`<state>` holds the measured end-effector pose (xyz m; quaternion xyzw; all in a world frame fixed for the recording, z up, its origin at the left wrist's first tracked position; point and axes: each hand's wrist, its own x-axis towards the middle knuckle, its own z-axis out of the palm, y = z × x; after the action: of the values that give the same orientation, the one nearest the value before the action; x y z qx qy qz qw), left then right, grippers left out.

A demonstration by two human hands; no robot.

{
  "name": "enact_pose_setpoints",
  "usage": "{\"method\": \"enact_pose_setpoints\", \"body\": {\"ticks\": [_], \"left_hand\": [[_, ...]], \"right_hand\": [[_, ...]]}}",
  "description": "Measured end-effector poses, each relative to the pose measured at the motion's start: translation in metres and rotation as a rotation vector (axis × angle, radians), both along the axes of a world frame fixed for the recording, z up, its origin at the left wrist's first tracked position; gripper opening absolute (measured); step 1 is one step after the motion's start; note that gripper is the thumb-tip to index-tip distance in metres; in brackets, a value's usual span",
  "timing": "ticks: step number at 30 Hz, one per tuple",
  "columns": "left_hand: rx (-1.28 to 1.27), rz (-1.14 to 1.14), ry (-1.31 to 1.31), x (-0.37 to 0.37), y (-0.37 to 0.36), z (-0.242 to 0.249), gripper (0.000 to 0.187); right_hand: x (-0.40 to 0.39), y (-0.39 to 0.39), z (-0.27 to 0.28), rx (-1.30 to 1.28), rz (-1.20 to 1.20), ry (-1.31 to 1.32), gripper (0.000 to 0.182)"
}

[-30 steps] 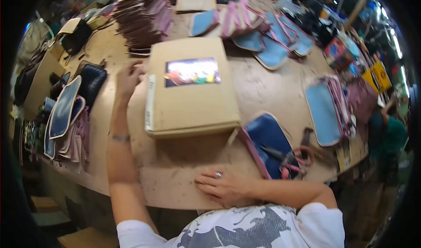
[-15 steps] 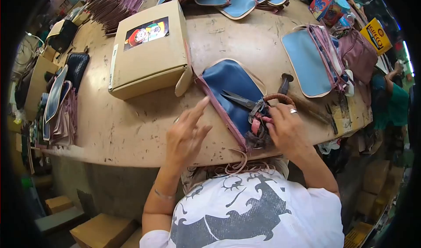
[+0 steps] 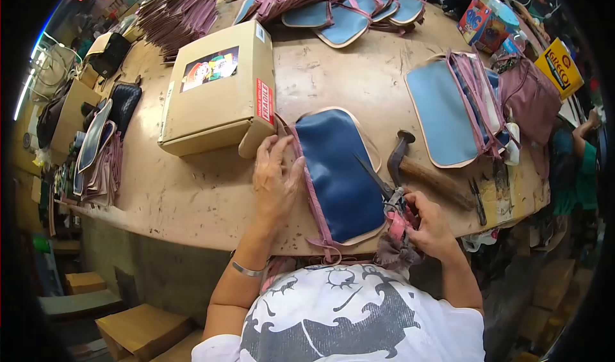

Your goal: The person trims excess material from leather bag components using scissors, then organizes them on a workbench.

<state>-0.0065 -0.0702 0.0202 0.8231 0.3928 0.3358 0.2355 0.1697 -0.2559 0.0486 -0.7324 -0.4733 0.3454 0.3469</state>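
Observation:
A dark blue fabric panel [image 3: 336, 173] edged with pink trim lies on the worktable [image 3: 192, 195] in front of me. My left hand [image 3: 274, 181] rests flat on its left edge, fingers spread over the pink trim. My right hand [image 3: 430, 224] grips the pink-wrapped handles of a pair of scissors [image 3: 383, 189], whose blades point up and left over the panel's right edge. A hammer [image 3: 423, 170] with a wooden handle lies just right of the scissors.
A cardboard box [image 3: 218, 90] with a picture label stands at the panel's upper left. Light blue panels [image 3: 448, 112] lie to the right, more at the back [image 3: 346, 9]. Stacks of pink pieces [image 3: 176, 16] sit far left. Another person's arm [image 3: 584, 150] is at the right edge.
My right hand picked the scissors up off the panel and drew them to its right edge. My left hand came down flat on the panel's left edge. The hammer now lies uncovered.

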Motion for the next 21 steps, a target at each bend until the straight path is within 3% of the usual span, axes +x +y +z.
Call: {"method": "enact_pose_setpoints", "body": {"ticks": [2,5,8,11,12,15,16,19,21], "left_hand": [[-0.018,0.079,0.162,0.001,-0.004,0.003,0.041],[0.048,0.023,0.195,0.010,-0.007,0.005,0.047],[-0.064,-0.104,0.123,0.015,0.006,-0.007,0.057],[-0.687,-0.273,-0.401,0.027,0.002,-0.006,0.065],[-0.803,-0.310,-0.492,0.030,0.000,-0.003,0.077],[-0.590,-0.375,-0.354,0.038,-0.006,0.005,0.080],[-0.489,-0.480,-0.287,0.035,0.001,-0.006,0.071],[-0.656,-0.512,-0.196,0.010,0.005,0.016,0.057],[-0.608,-0.443,-0.358,-0.001,0.004,0.029,0.048]], "right_hand": [[-0.003,-0.006,-0.008,-0.008,-0.028,0.074,0.038],[-0.011,-0.005,-0.013,0.026,-0.065,0.167,0.036],[-0.017,-0.003,-0.017,0.030,-0.067,0.148,0.034],[-0.019,-0.002,-0.018,0.026,-0.019,0.153,0.034],[-0.020,-0.002,-0.021,0.109,-0.005,0.099,0.036],[-0.019,-0.003,-0.031,0.188,0.014,-0.019,0.041],[-0.019,-0.004,-0.025,0.136,-0.022,0.048,0.041],[-0.015,-0.007,-0.013,0.022,-0.071,0.307,0.039],[-0.010,-0.012,-0.018,0.000,-0.024,0.544,0.035]]}}
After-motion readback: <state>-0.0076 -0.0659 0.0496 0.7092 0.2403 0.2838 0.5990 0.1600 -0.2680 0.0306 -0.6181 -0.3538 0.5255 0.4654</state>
